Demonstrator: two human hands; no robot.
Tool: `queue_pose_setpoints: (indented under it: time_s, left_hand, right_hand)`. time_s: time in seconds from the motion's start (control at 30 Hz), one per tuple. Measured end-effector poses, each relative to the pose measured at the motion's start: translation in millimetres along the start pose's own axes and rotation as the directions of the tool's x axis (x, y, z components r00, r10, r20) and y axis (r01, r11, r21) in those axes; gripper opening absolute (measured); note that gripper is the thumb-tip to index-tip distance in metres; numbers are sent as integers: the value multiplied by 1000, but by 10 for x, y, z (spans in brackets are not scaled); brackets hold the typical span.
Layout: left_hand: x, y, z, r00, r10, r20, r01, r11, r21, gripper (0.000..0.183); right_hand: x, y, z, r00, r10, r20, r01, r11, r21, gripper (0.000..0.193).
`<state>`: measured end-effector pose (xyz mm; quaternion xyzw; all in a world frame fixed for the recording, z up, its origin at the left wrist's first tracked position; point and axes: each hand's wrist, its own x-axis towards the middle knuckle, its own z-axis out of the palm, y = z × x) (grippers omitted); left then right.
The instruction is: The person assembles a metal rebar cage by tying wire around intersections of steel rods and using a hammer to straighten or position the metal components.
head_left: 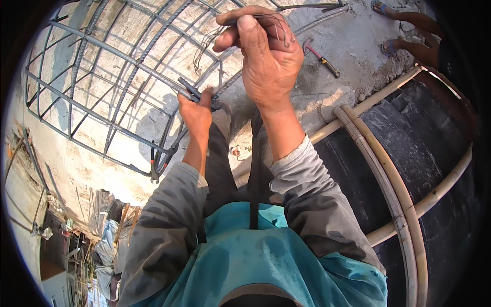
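My right hand [271, 71] is raised, its thumb pressing a loose bundle of thin tie wire [202, 51] against the fingers. Wire ends trail off on both sides of it. Lower and to the left, my left hand [196, 116] is closed around a short dark rebar end [189, 88] at the corner of a rebar cage [137, 65]. The cage's long ribbed bars and square stirrups fill the upper left. Its contact with the bar is partly hidden by the fingers. A pair of pliers [154, 174] with red-orange on its handles is at the cage's near edge.
A hammer [323, 61] with a red and yellow handle lies on the concrete ground [335, 33]. Another person's sandalled feet [393, 45] stand at the upper right. Bamboo poles [376, 169] cross a black sheet [409, 133] on the right. Scrap wood and cloth [108, 230] lie lower left.
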<state>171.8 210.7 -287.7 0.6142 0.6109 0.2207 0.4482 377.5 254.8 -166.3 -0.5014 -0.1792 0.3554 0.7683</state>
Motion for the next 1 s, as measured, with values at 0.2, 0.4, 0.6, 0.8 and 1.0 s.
queue_pose_setpoints:
  time_s: [0.2,0.4,0.6,0.8,1.0]
  left_hand:
    - [32,73,168,938,-335,-85,300,912,-281,28]
    - [59,-83,75,953,-301,-40,295,949,-113,28]
    - [84,-51,-115,954,-298,-19,298,954,-7,27]
    - [140,-119,-267,958,-272,-91,273,962,-3,35]
    - [60,-95,-513,953,-301,11,301,953,5,41]
  right_hand:
    - [-1779,-449,-2244,753,451,-479,-651,410,-638,20]
    - [-3231,-76,-3877,482,535,-694,-698,-244,-673,40]
    - [-2613,1810,-5077,464,299,-834,-874,311,-375,40]
    - [-2082,2831,-6009,148,95,-984,-962,245,-121,44]
    - [-2020,2968,-5973,291,39,-956,-851,466,-240,38]
